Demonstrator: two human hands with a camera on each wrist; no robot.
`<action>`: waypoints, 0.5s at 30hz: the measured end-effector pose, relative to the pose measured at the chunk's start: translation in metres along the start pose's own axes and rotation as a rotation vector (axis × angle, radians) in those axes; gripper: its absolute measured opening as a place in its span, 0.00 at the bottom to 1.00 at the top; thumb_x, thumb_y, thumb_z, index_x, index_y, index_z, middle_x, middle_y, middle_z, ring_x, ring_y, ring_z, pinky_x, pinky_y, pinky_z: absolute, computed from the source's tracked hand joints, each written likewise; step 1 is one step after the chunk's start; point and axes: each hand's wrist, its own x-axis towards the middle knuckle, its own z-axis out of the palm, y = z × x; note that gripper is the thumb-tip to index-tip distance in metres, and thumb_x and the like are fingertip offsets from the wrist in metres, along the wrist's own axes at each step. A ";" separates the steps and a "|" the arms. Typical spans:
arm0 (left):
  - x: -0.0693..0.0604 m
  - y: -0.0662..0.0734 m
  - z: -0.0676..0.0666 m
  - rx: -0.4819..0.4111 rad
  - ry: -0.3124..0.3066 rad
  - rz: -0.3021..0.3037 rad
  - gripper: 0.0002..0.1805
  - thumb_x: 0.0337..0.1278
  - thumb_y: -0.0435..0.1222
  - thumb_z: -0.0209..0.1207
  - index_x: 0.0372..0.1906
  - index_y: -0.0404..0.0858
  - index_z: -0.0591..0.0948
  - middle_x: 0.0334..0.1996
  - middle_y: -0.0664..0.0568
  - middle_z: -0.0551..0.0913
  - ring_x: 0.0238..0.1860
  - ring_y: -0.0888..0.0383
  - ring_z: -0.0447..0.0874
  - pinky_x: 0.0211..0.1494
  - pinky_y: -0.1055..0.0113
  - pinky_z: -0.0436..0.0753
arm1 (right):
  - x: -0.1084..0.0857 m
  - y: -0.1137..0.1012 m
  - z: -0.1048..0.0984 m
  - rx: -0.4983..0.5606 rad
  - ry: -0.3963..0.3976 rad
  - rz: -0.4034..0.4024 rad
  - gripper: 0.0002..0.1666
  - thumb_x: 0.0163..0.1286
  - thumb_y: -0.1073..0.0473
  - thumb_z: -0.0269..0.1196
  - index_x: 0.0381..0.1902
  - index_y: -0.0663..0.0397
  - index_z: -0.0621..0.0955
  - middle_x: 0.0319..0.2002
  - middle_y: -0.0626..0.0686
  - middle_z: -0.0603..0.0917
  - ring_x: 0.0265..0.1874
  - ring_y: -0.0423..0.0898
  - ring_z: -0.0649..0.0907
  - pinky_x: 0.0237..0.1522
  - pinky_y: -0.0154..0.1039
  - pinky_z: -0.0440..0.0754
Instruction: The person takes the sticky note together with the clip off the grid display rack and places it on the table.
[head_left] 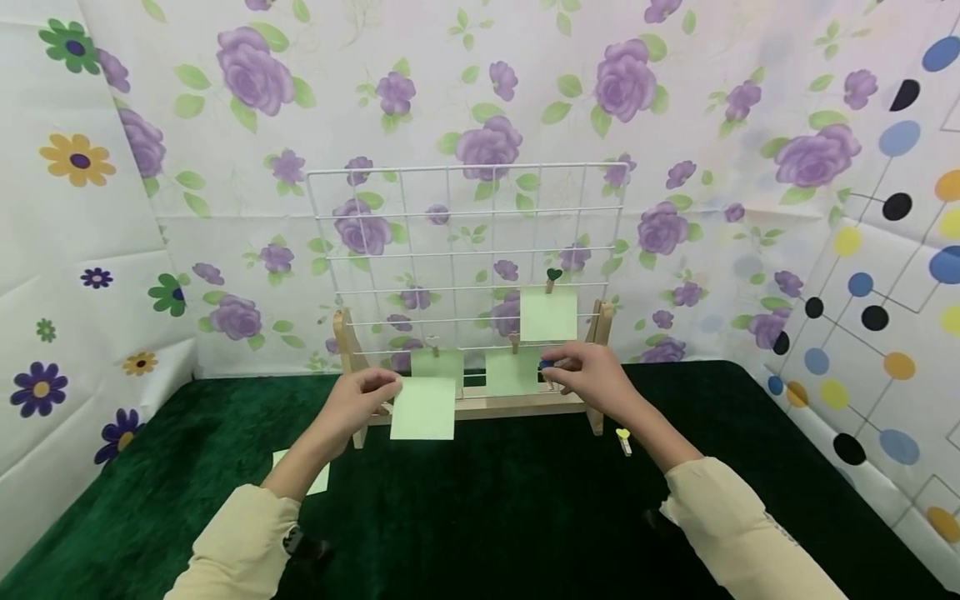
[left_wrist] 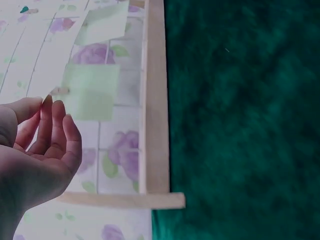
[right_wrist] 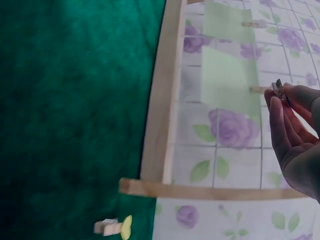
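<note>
Left grip (head_left: pixel 352 406): closed to a pinch on the upper left corner of a pale green note (head_left: pixel 423 410).
Right grip (head_left: pixel 596 377): pinching a blue-topped clip (head_left: pixel 547 364), just right of a pinned note (head_left: pixel 512 372).
Wire grid (head_left: pixel 492 252): behind both grips.
Loose note (head_left: pixel 321 480): on the table (head_left: pixel 480 508) below the left grip, head view only.
Yellow-topped clip (head_left: pixel 624 442): below the right grip, head and right wrist views only.

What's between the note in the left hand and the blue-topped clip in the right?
In the head view: a bit of the wooden stand, then another pale-green note clipped to the wire grid.
</note>
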 end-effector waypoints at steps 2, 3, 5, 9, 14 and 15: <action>-0.003 -0.004 -0.004 0.007 -0.002 -0.011 0.17 0.70 0.38 0.53 0.55 0.29 0.77 0.45 0.43 0.80 0.45 0.50 0.78 0.50 0.51 0.80 | -0.004 0.006 -0.001 -0.001 -0.006 0.015 0.15 0.67 0.61 0.65 0.49 0.62 0.83 0.42 0.58 0.85 0.26 0.53 0.86 0.31 0.44 0.84; -0.005 -0.007 -0.006 0.011 -0.008 -0.013 0.17 0.71 0.38 0.53 0.55 0.29 0.76 0.45 0.43 0.80 0.45 0.50 0.79 0.50 0.51 0.80 | -0.006 0.009 -0.002 -0.008 -0.006 0.022 0.15 0.67 0.60 0.65 0.49 0.62 0.83 0.43 0.58 0.85 0.26 0.52 0.86 0.31 0.43 0.84; -0.008 -0.012 -0.010 0.016 -0.017 -0.027 0.17 0.71 0.38 0.53 0.54 0.29 0.76 0.43 0.44 0.80 0.45 0.49 0.79 0.51 0.51 0.79 | -0.009 0.015 -0.003 -0.014 -0.009 0.039 0.15 0.67 0.59 0.65 0.49 0.61 0.84 0.42 0.58 0.85 0.26 0.50 0.86 0.31 0.44 0.84; -0.015 -0.023 -0.015 0.040 -0.024 -0.051 0.17 0.71 0.38 0.52 0.54 0.29 0.76 0.44 0.44 0.79 0.46 0.46 0.77 0.51 0.48 0.77 | -0.017 0.027 -0.006 -0.067 0.008 0.059 0.15 0.66 0.57 0.66 0.48 0.58 0.85 0.42 0.56 0.86 0.32 0.48 0.86 0.33 0.44 0.84; -0.019 -0.037 -0.018 0.062 -0.004 -0.083 0.16 0.70 0.38 0.53 0.54 0.29 0.77 0.46 0.43 0.79 0.46 0.48 0.77 0.49 0.50 0.79 | -0.026 0.039 -0.012 -0.112 0.027 0.091 0.14 0.66 0.56 0.66 0.46 0.56 0.86 0.39 0.53 0.86 0.34 0.49 0.85 0.31 0.41 0.81; -0.019 -0.039 -0.019 0.063 0.000 -0.087 0.16 0.70 0.37 0.53 0.53 0.29 0.77 0.46 0.43 0.79 0.45 0.47 0.77 0.49 0.51 0.79 | -0.027 0.041 -0.013 -0.109 0.023 0.099 0.14 0.66 0.56 0.66 0.46 0.56 0.86 0.39 0.53 0.86 0.35 0.49 0.84 0.31 0.41 0.81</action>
